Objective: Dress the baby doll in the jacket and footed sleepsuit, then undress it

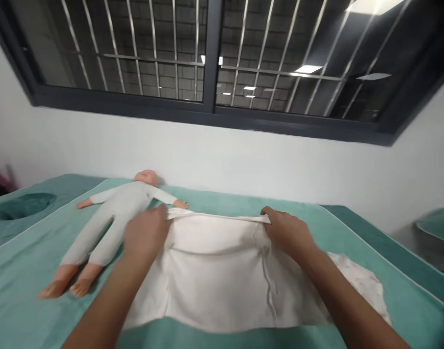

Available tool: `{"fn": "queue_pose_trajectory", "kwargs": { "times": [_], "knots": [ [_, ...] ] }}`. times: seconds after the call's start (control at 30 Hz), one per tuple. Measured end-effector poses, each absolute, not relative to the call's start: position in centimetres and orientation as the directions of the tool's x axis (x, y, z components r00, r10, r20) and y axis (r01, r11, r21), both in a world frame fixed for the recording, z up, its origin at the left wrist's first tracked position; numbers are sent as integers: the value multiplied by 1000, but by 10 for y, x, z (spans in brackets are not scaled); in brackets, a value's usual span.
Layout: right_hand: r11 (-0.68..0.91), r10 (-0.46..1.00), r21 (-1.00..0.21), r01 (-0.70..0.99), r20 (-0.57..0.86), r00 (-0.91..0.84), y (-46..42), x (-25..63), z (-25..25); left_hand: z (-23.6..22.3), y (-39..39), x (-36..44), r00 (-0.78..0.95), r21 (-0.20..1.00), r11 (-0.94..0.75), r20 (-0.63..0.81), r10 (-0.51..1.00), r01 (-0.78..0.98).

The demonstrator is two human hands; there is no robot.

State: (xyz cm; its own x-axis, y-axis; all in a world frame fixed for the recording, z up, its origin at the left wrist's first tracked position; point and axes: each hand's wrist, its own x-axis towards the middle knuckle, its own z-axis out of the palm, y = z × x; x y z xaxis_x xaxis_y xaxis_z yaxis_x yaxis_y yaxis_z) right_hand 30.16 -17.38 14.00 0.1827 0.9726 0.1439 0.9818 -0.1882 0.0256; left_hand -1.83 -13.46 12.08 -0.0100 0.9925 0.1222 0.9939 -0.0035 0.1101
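Observation:
A white cloth garment (214, 271) is spread over the green bed cover, its far edge stretched between my two hands. At that edge's left end my left hand (147, 230) is closed on the fabric, slightly blurred. My right hand (287, 230) pinches the right end of the same edge. Thin ties or seams run down the garment's right part. Left of it a baby doll (123, 203) in a pale grey bodysuit lies on its back, head toward the wall, arms spread. The doll's near hand lies close to my left hand.
The green cover (25, 310) lies over a bed with a round hole (23, 206) at its left end. A patterned white cloth (363, 286) lies beyond my right forearm. A white wall (225, 165) and a barred window (210, 63) stand behind.

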Motion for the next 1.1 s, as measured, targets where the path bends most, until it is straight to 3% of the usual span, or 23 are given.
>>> {"fn": "queue_pose_trajectory", "kwargs": {
  "times": [0.07,0.17,0.27,0.37,0.5,0.7,0.9,1.0,1.1],
  "knots": [
    [-185,979,44,982,98,180,-150,290,107,96,-112,-2,-19,115,4,132,991,993],
    [-8,969,51,999,248,-4,-137,263,53,53,-105,26,41,88,-69,281,959,994],
    [250,940,-109,962,267,-214,-140,235,12,16,-114,46,253,152,-301,273,928,941],
    [160,978,-208,965,169,-125,-132,220,-8,-3,-115,53,256,215,-301,212,943,929],
    [6,990,-122,993,142,12,-108,220,-13,-3,-99,52,196,204,-242,221,955,949],
    [154,962,19,988,225,-154,-89,236,-16,-3,-78,49,188,146,-219,196,962,965],
    [184,970,-43,982,172,-174,-77,251,-28,-17,-61,43,212,236,-229,96,973,944],
    [175,977,-76,982,140,-163,-74,252,-24,-16,-60,43,208,226,-239,153,966,944],
    [122,991,-100,987,65,-116,-71,248,-19,-16,-62,47,197,193,-268,323,926,944]
  ]
}}
